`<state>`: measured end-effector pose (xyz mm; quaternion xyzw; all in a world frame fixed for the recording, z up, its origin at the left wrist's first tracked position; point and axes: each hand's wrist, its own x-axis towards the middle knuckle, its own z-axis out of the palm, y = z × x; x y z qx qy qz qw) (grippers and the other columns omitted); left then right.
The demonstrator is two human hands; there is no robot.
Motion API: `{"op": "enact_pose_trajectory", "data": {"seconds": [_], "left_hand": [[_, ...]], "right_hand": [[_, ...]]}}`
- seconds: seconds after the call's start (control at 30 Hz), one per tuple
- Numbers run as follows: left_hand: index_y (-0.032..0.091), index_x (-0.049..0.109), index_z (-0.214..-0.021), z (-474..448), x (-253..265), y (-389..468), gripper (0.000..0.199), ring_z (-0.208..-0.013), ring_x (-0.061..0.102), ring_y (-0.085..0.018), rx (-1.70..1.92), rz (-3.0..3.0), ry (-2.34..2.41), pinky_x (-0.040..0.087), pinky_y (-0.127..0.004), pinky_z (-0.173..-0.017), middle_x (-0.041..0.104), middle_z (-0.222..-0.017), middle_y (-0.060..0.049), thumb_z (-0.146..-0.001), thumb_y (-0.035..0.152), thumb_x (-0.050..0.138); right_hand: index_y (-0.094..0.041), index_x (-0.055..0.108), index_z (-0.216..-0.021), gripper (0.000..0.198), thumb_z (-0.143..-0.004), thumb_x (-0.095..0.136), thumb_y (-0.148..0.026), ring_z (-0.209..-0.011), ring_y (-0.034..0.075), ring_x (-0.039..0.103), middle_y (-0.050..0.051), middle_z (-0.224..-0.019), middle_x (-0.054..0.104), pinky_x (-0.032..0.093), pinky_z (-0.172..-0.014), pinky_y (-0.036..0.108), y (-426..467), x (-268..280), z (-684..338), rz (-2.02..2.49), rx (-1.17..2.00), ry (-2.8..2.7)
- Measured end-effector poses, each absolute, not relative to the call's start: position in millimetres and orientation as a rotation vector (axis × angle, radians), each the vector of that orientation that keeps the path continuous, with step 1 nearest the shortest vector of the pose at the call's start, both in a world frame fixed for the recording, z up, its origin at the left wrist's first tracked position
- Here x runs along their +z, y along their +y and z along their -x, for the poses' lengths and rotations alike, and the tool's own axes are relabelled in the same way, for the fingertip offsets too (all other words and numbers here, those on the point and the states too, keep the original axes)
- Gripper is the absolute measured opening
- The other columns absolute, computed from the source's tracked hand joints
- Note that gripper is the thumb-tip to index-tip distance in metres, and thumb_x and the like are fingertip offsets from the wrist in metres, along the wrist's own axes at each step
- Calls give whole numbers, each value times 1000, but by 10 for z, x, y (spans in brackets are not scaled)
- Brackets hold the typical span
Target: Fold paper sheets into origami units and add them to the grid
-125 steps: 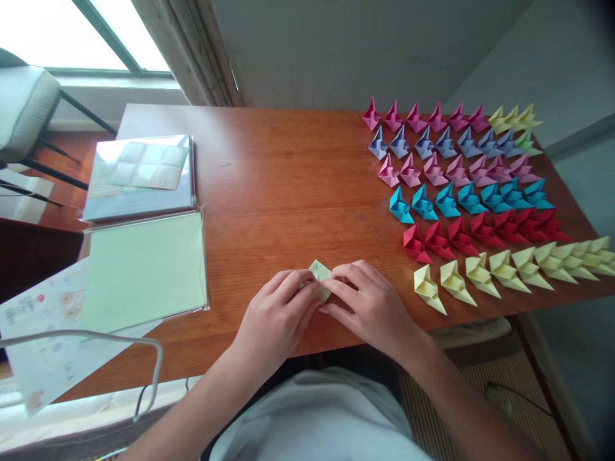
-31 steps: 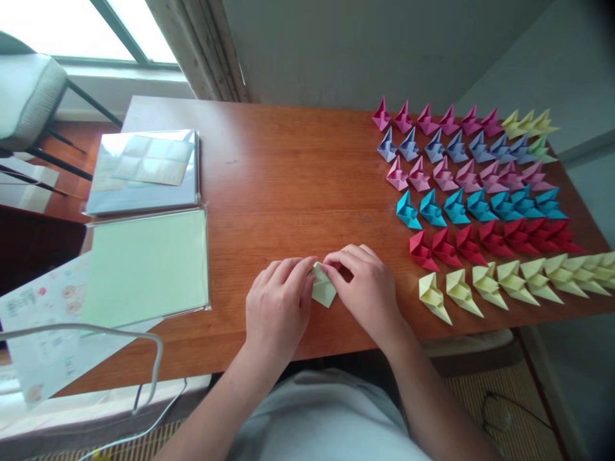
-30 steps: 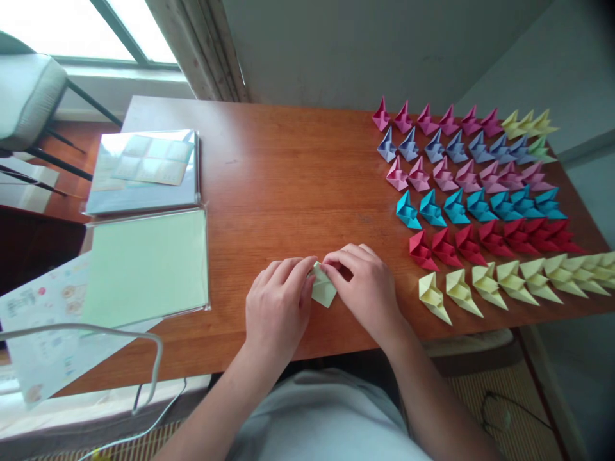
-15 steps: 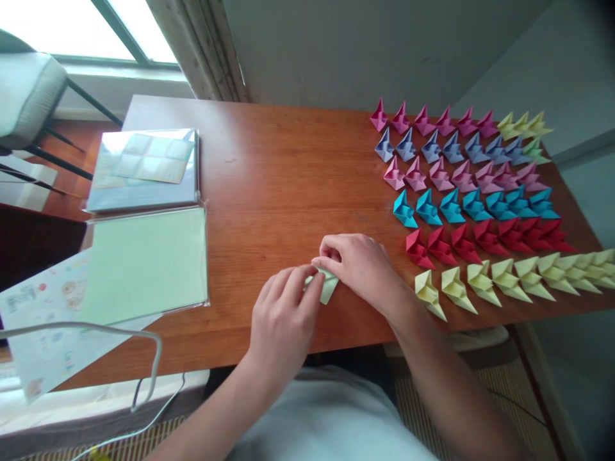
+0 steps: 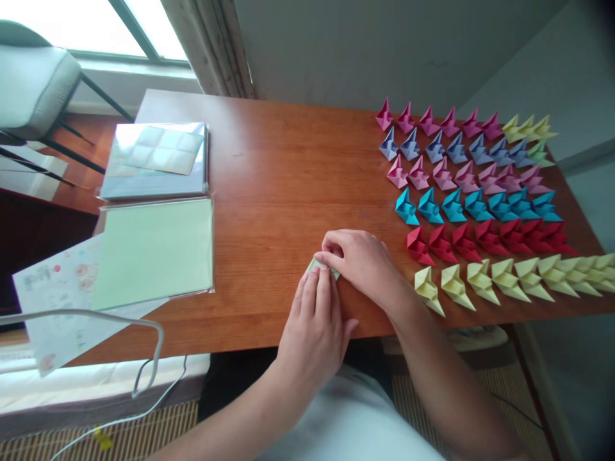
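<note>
A small folded piece of pale green paper lies on the wooden table in front of me, mostly covered by my fingers. My left hand rests over its near side, fingers stretched out flat and pressed on the paper, thumb apart to the right. At the paper's far right edge, my right hand is closed, with thumb and forefinger pinching it. To the right of that hand stand rows of folded paper shapes: pale yellow ones nearest, then red ones and blue ones.
Farther back are pink, lavender and magenta paper shapes. At left lie a pack of light green paper, another plastic-wrapped pack and a printed sheet. A white cable loops by the table's front left edge.
My left hand has gone from pinching the paper to lying flat on it, shifted right. My right hand keeps its pinch. The camera view has shifted slightly.
</note>
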<state>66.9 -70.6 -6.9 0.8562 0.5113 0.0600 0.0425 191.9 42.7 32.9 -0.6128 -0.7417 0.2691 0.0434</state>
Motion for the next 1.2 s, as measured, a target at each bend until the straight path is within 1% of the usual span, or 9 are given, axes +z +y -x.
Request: {"op": "enact_pose_trajectory", "data": {"seconds": [0.2,0.37,0.43,0.53,0.7,0.83,0.9,1.03,1.2], "left_hand": [[-10,43,-143,-705,-76,-698,89,-140,42,-44,316,-2602,1595,36,-52,-118,43,-150,-33,-93,63,48],[4,47,-145,-753,-34,-666,87,-140,42,-42,326,-2470,1630,36,-54,-116,43,-152,-28,-87,69,53],[6,48,-144,-750,-18,-663,82,-139,43,-42,320,-2457,1630,36,-55,-116,44,-151,-27,-88,67,53],[4,45,-146,-712,-5,-666,79,-139,43,-41,318,-2503,1610,37,-53,-116,47,-149,-27,-92,61,52],[-7,43,-145,-625,-17,-672,81,-139,45,-40,244,-2607,1556,36,-48,-118,49,-148,-28,-96,58,45],[-7,42,-146,-601,-29,-665,80,-139,45,-39,183,-2665,1512,35,-47,-119,50,-148,-27,-97,56,45],[-7,43,-145,-588,-20,-653,81,-139,45,-38,175,-2686,1509,36,-46,-119,50,-148,-28,-96,58,47],[-7,50,-140,-499,39,-623,71,-135,50,-36,234,-2749,1488,39,-45,-116,54,-144,-26,-97,50,49],[-3,55,-136,-309,96,-635,53,-130,53,-34,261,-2751,1512,40,-44,-115,57,-142,-22,-98,35,48]], "right_hand": [[-23,63,-76,18,-89,68,-34,-72,13,56,-5,-82,70,23,-57,27,402,297,-1933,1836,803,-2251],[-22,63,-76,18,-89,68,-34,-69,13,55,-4,-81,69,27,-58,27,392,258,-1954,1801,807,-2224],[-22,64,-77,16,-90,67,-31,-71,13,58,-3,-81,69,33,-61,27,378,236,-1987,1743,830,-2201],[-21,68,-88,12,-96,59,-24,-82,16,63,0,-88,71,44,-74,28,292,175,-2064,1574,855,-2104],[-21,70,-108,28,-100,44,-14,-96,21,61,7,-101,70,50,-91,35,-87,-3,-2193,1411,578,-2044],[-21,65,-131,38,-99,46,-12,-107,25,57,12,-118,65,50,-94,40,-382,-95,-2238,1439,361,-2229],[-21,62,-136,41,-99,48,-12,-110,27,55,13,-124,63,49,-93,43,-448,-95,-2236,1492,240,-2314],[-23,64,-134,41,-98,48,-11,-110,28,53,13,-125,64,46,-89,44,-467,-47,-2202,1579,79,-2387],[-22,65,-133,42,-97,48,-10,-112,29,52,13,-126,63,45,-88,44,-473,-21,-2179,1609,58,-2392]]}}
